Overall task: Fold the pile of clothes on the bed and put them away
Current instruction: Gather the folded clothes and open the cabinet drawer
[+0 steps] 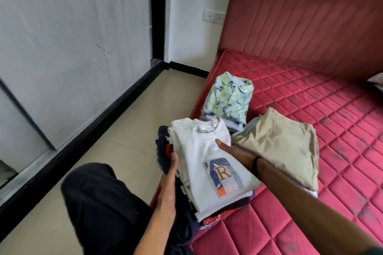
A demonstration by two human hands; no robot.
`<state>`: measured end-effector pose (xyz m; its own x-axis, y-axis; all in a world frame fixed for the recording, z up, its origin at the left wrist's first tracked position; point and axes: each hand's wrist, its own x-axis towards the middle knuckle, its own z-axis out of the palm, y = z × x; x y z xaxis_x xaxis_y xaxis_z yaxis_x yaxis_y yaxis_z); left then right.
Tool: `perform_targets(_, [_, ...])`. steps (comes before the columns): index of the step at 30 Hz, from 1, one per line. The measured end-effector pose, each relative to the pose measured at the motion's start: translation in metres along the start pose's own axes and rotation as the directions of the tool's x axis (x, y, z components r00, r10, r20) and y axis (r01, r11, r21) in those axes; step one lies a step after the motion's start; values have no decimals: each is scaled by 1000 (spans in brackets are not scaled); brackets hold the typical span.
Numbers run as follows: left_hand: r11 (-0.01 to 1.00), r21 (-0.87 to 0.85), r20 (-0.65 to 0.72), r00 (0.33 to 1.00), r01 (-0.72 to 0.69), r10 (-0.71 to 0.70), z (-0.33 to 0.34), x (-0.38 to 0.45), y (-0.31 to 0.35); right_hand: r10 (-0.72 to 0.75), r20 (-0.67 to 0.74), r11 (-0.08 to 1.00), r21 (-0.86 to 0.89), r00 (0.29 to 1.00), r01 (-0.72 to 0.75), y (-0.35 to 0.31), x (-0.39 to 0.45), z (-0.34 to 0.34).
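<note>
My left hand (169,174) presses the near side of the stack (207,172), low centre of frame at the bed (310,109) edge, fingers tucked against the layers. My right hand (230,149) lies on the white tee, thumb on top; the fingers look wrapped round the far side, though they're hidden. Best to squeeze evenly, lift level, keep the bottom layers from sliding. Beyond: khaki trousers (279,141), then a green shirt (230,99), both folded.
</note>
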<state>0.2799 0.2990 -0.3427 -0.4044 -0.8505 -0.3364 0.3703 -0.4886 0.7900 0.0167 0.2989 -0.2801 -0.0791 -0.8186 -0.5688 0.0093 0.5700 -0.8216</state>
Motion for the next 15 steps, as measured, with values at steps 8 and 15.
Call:
perform_targets(8, [985, 124, -194, 971, -116, 139, -2, -19, 36, 2, 148, 955, 292, 989, -45, -31, -20, 53])
perform_targets(15, [883, 310, -256, 863, -353, 435, -59, -50, 161, -159, 337, 976, 198, 928, 95, -129, -13, 160])
